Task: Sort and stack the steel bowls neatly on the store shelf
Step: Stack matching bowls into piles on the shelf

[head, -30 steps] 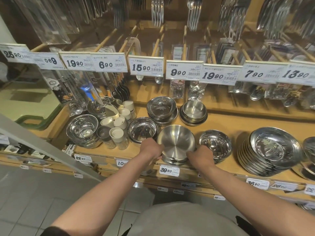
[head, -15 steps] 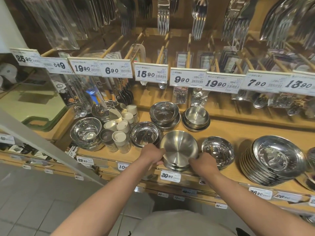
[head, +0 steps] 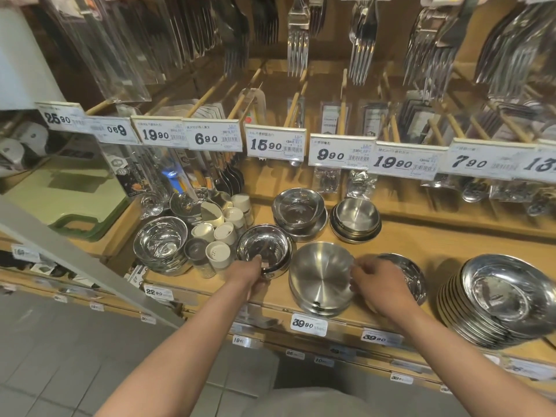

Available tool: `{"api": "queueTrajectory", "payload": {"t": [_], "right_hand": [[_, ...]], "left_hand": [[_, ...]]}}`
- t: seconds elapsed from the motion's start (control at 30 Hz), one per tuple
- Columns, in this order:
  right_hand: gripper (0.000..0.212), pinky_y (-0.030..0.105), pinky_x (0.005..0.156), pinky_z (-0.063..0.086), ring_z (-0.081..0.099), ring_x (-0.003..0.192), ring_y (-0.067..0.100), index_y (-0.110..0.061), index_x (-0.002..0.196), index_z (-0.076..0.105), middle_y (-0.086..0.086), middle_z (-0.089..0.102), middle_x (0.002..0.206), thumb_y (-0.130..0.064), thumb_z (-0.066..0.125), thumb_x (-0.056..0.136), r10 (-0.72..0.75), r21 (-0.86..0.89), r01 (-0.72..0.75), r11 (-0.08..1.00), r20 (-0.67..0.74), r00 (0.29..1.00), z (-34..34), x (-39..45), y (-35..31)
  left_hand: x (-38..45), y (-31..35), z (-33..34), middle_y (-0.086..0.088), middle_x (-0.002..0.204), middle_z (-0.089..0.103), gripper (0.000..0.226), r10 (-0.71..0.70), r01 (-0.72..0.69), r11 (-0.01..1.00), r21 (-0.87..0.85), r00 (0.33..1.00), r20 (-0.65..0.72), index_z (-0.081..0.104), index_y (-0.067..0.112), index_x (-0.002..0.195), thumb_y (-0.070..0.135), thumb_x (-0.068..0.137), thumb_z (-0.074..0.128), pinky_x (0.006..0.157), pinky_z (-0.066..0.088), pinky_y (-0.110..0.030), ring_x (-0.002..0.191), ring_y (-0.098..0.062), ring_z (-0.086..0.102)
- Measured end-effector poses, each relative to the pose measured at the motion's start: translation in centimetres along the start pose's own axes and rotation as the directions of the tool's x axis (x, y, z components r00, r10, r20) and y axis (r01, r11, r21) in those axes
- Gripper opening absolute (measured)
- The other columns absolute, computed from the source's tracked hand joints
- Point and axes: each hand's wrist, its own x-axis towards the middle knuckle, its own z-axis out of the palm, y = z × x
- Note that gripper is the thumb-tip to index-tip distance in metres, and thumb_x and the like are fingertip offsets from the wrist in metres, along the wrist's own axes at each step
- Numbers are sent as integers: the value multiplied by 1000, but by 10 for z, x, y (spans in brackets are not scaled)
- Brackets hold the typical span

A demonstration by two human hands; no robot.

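— Where are your hands right now?

— My left hand (head: 255, 273) grips the near rim of the shiny bowl (head: 264, 248) at the front of the wooden shelf (head: 421, 236), thumb inside and fingers curled under its outer wall. My right hand (head: 377, 285) sits just right of the brushed bowl stack (head: 322, 275), fingers loosely bent with the tips at its rim; I can't tell whether they actually pinch it.

— How many bowls are in that stack?

— At least three rims show at its near edge, nested; I can't count more exactly. It stands at the shelf's front edge, above one of two price tags reading 39.90 (head: 308, 324).

— And the other bowl groups?

— Five more. One shallow bowl (head: 412, 275) partly behind my right hand. Two stacks at the back: a polished stack (head: 299, 209) and a matte stack (head: 356, 218), side by side. One deep stack (head: 161, 243) at the far left. One tilted pile of wide plates (head: 505, 299) at the right.

— Anything else between them?

— A cluster of small white-capped shakers (head: 224, 233), roughly six, between the deep stack and the shiny bowl.
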Motion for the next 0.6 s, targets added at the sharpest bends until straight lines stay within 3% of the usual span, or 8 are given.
{"api": "queueTrajectory", "payload": {"t": [0.07, 0.13, 0.17, 0.27, 0.33, 0.5, 0.6], "right_hand": [[16, 43, 87, 58, 74, 86, 28, -19, 89, 75, 8, 77, 87, -19, 60, 96, -5, 27, 5, 1000, 4, 1000, 2, 0, 1], [24, 41, 83, 59, 74, 79, 25, -30, 76, 66, 4, 76, 80, -18, 60, 96, -6, 43, 6, 999, 5, 1000, 3, 0, 3], [26, 40, 82, 59, 74, 79, 25, -32, 75, 64, 3, 76, 80, -19, 61, 96, 1, 47, -2, 999, 12, 1000, 2, 0, 3], [26, 30, 72, 54, 73, 79, 21, -34, 74, 65, -3, 76, 76, -21, 60, 96, 13, 53, -13, 999, 16, 1000, 0, 2, 5], [24, 28, 69, 52, 73, 76, 20, -30, 77, 71, -3, 75, 70, -19, 59, 95, 6, 62, -7, 998, 13, 1000, -1, 4, 3], [20, 34, 74, 56, 74, 76, 23, -21, 94, 77, 0, 77, 77, -16, 57, 96, -15, 93, 13, 996, 19, 1000, 3, 7, -5], [19, 38, 75, 57, 74, 77, 22, -22, 93, 75, 0, 77, 78, -18, 57, 97, -17, 111, 14, 994, 28, 999, 6, 8, -8]], "left_hand": [[5, 4, 5, -14, 60, 72, 32, -50, 50, 999, -7, 998, 32, 56, -6, 110, 24, 99, 62, 78, 63, -41, 80, -34, 77], [10, 6, 7, -20, 70, 71, 25, -74, 74, 997, -6, 996, 43, 55, -7, 117, 11, 99, 58, 80, 63, -43, 75, -35, 74], [11, 7, 8, -21, 75, 69, 24, -75, 75, 997, -3, 996, 50, 54, -7, 119, 7, 100, 55, 79, 63, -43, 75, -35, 72], [11, 10, 9, -21, 84, 67, 23, -68, 69, 998, -11, 994, 81, 56, -6, 121, 2, 100, 50, 52, 61, -33, 70, -33, 71], [10, 12, 7, -23, 86, 67, 23, -71, 73, 997, -24, 994, 81, 56, -5, 121, 4, 102, 50, 43, 58, -31, 63, -32, 69], [-1, 18, 3, -30, 96, 68, 27, -59, 64, 997, -43, 993, 103, 56, -9, 126, 2, 103, 47, 34, 53, -27, 54, -32, 71], [-10, 23, -2, -32, 110, 67, 29, -40, 49, 996, -71, 992, 123, 56, -8, 129, 3, 102, 50, 33, 51, -24, 70, -36, 74]]}}
